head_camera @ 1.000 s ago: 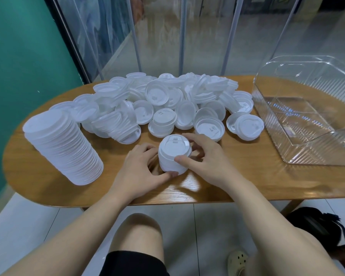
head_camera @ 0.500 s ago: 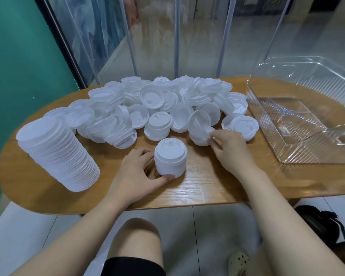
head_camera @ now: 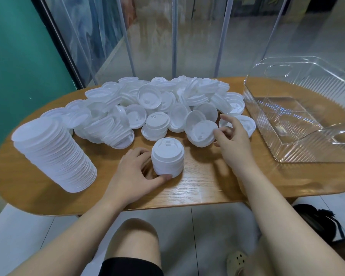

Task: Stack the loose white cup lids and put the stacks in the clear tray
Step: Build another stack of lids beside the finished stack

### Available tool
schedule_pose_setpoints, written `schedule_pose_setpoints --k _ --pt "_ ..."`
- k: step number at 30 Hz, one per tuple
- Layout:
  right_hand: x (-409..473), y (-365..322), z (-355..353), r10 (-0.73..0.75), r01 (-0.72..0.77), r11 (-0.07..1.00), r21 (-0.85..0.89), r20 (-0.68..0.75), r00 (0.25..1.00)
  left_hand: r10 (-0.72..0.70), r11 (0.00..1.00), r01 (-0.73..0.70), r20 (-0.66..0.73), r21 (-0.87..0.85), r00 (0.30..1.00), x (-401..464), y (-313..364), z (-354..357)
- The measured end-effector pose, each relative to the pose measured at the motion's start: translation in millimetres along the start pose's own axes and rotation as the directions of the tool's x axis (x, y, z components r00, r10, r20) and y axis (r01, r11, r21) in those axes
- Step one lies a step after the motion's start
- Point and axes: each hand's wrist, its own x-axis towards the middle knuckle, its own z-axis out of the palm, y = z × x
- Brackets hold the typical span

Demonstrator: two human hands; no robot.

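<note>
A short stack of white lids [head_camera: 167,157] stands near the table's front edge, and my left hand [head_camera: 136,172] holds it from the left with thumb and fingers curled round its base. My right hand [head_camera: 232,143] pinches the rim of a tilted white lid [head_camera: 202,133] at the front of the loose pile of lids [head_camera: 157,104]. A tall leaning stack of lids [head_camera: 54,154] stands at the left. The clear tray [head_camera: 299,154] sits at the right and holds no lids.
The oval wooden table [head_camera: 207,188] ends close in front of the hands. A glass wall with metal posts runs behind it, and a green wall is at the left. My knee, a shoe and a dark bag show on the tiled floor below.
My right hand left the short stack, reached right to the pile and lifted one lid up on its edge. My left hand stayed on the short stack.
</note>
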Motion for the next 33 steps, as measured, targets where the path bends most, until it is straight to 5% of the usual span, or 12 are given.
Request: schedule_pose_setpoints --k 5,12,28,33 --pt "5.5 5.7 -1.1 0.135 -0.137 0.985 -0.108 -0.020 0.991 0.001 1.000 -0.001 0.006 0.008 1.000 -0.1 0.0 -0.5" --pt "-4.5 9.8 5.2 -0.003 0.057 0.904 -0.424 0.127 0.992 0.003 1.000 -0.003 0.005 0.010 1.000 0.2 -0.7 0.0" --pt "-3.3 15.3 14.3 -0.070 0.160 0.708 -0.688 0.158 0.985 0.001 1.000 -0.001 -0.002 0.016 1.000 -0.1 -0.4 0.3" --pt "-0.8 21.5 20.2 -0.138 0.140 0.690 -0.710 0.061 0.989 0.003 1.000 -0.003 -0.001 0.013 1.000 0.4 -1.0 1.0"
